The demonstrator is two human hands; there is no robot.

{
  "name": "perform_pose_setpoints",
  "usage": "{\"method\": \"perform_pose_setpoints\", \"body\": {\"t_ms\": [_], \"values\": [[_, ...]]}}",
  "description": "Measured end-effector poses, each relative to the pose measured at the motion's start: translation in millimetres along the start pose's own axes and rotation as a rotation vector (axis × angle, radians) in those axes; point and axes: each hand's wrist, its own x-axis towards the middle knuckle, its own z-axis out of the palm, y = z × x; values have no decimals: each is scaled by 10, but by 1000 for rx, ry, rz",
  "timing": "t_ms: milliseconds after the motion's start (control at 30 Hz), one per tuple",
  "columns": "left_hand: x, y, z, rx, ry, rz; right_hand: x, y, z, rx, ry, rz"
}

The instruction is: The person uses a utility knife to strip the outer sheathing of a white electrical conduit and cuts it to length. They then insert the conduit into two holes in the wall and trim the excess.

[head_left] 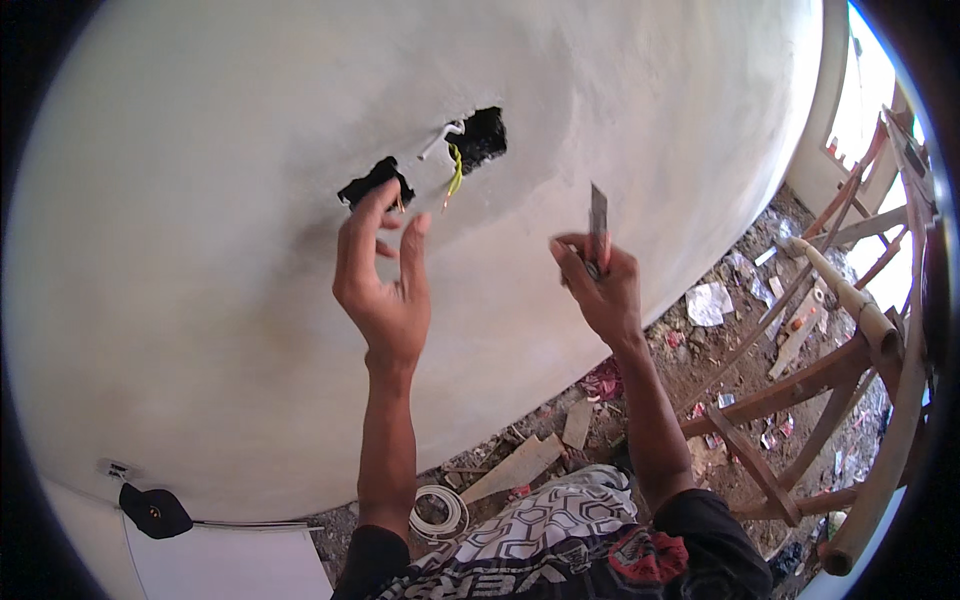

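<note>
Two rough dark holes are cut in the plastered wall (220,250). My left hand (385,290) is raised to the left hole (362,186), its index fingertip at the lower edge and the thumb held apart. A short bare copper wire end (401,203) shows beside that fingertip. From the right hole (487,135) come a white wire (436,143) and a twisted yellow-green wire (456,172) with a bared copper tip. Off the wall to the right, my right hand (610,300) grips a utility knife (599,215), blade pointing up. The knife touches no wire.
At the lower left a black cap (156,512) hangs by a white board (230,565). A coil of white cable (438,512) lies below my left forearm. Planks (520,466) and rubble litter the ground. Wooden scaffolding (850,290) stands on the right.
</note>
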Motion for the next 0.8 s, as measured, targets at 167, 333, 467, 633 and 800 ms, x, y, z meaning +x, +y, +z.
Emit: {"method": "perform_pose_setpoints", "body": {"t_ms": [167,333,467,633,800], "values": [[347,-41,83,-82,-37,121,375,-671,536,251,-15,-323],[465,-51,59,-98,-82,208,423,-843,659,279,-14,-329],[566,-20,147,-124,-166,335,425,-809,689,374,13,-314],[618,26,242,-185,-233,307,476,-811,553,402,-25,-270],[602,58,276,-150,-229,298,517,-833,465,400,-55,-341]]}}
